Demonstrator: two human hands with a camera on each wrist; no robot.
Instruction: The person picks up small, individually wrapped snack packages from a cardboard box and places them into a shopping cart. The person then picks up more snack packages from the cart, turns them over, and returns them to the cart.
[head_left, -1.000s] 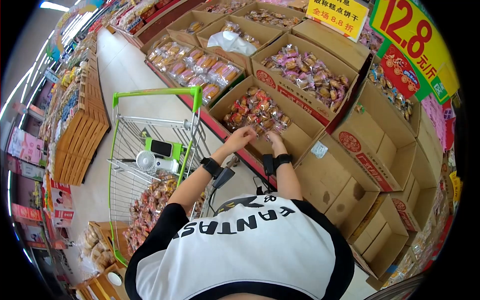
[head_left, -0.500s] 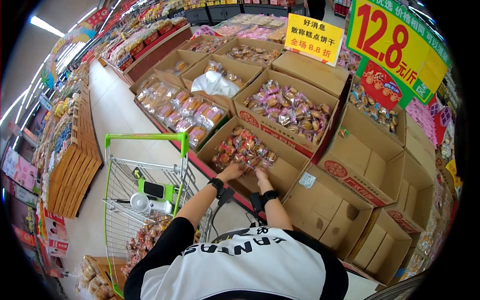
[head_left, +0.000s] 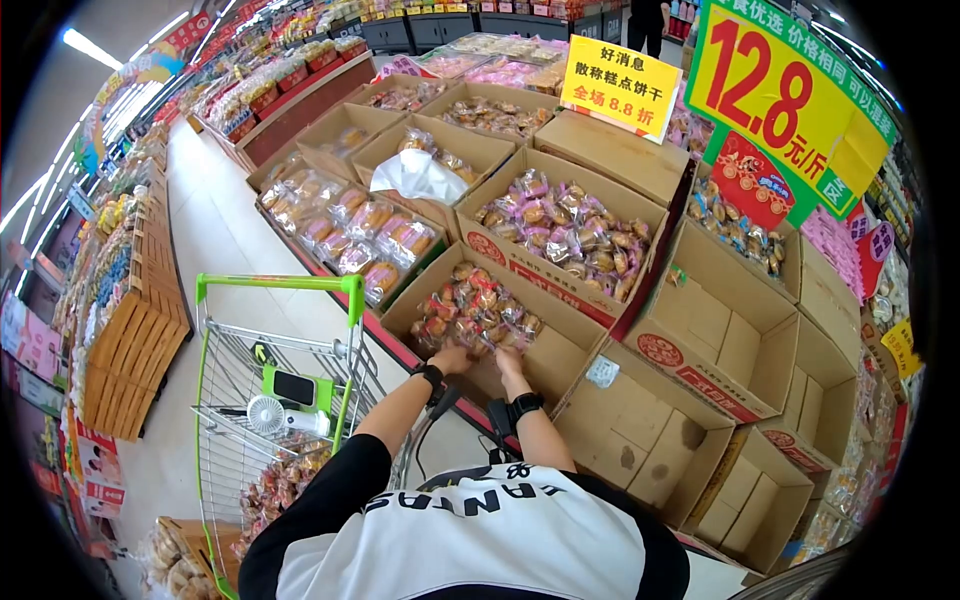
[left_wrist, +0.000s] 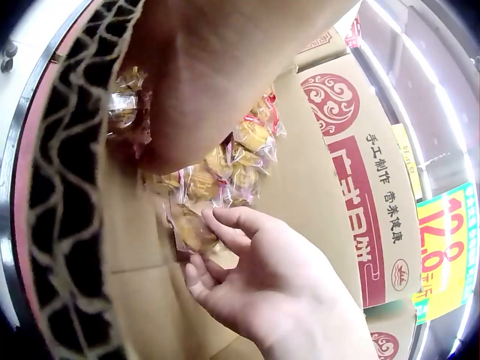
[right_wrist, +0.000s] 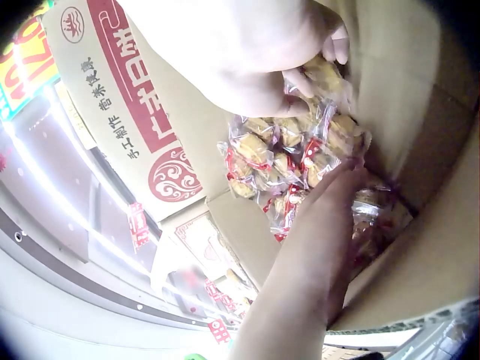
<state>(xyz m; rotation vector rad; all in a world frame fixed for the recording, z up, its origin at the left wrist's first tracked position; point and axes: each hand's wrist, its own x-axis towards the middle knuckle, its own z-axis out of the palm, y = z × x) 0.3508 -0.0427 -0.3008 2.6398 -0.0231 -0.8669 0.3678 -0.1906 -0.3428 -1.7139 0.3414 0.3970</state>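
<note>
Both hands are inside a cardboard box (head_left: 560,352) partly filled with small pastries (head_left: 478,305) in clear wrappers with red and pink print. In the left wrist view my right hand (left_wrist: 259,277) pinches one wrapped pastry (left_wrist: 191,229) between thumb and fingers, over the near side of the pile. My left hand (head_left: 452,358) reaches down among the pastries left of it. In the right wrist view its fingertips are right at a wrapped pastry (right_wrist: 345,135); I cannot tell whether they grip it, since the hand itself hides most of its fingers.
A shopping cart (head_left: 280,283) holding wrapped goods, a phone (head_left: 293,388) and a small fan (head_left: 266,413) stands at the left. Behind is a box of purple-wrapped pastries (head_left: 570,225). More open boxes (head_left: 645,430) line the right, below a large price sign (head_left: 790,90).
The head view has tilted up and shifted, so the display sits differently in it. Both hands have moved further into the box and closer to the pile of pastries.
</note>
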